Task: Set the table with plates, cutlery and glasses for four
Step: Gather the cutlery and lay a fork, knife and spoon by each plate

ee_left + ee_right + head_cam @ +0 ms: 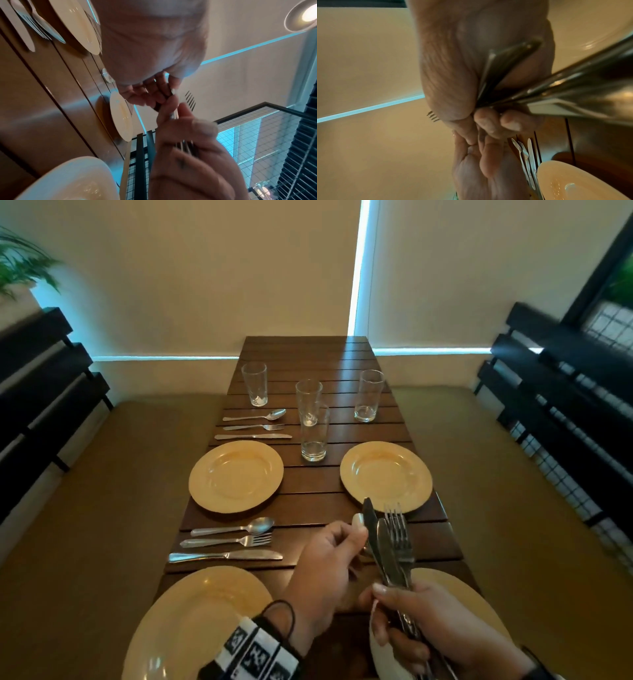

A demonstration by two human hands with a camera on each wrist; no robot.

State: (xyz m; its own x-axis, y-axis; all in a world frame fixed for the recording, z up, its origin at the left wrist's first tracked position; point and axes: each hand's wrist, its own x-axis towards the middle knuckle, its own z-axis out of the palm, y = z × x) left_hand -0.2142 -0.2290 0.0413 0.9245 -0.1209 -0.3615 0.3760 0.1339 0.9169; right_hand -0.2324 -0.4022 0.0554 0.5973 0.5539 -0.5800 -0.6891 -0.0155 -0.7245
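My right hand [387, 611] grips a bundle of cutlery [390, 546], knives and forks pointing up, above the near right plate [472, 597]. My left hand [356, 539] reaches across and pinches a spoon [358, 520] at the left side of the bundle. In the left wrist view my left hand's fingers [154, 94] meet the right hand [188, 148] below fork tines [190, 100]. The right wrist view shows the handles [556, 88] fanning out of my palm. Three more cream plates [236, 477] [386, 477] [191, 621] lie on the slatted wooden table [308, 357].
Two spoon-fork-knife sets [253, 426] [229, 541] lie beyond the two left plates. Several empty glasses [255, 385] [308, 402] [315, 436] [370, 395] stand at the far half. Cushioned benches [102, 491] with dark slatted backs run along both sides.
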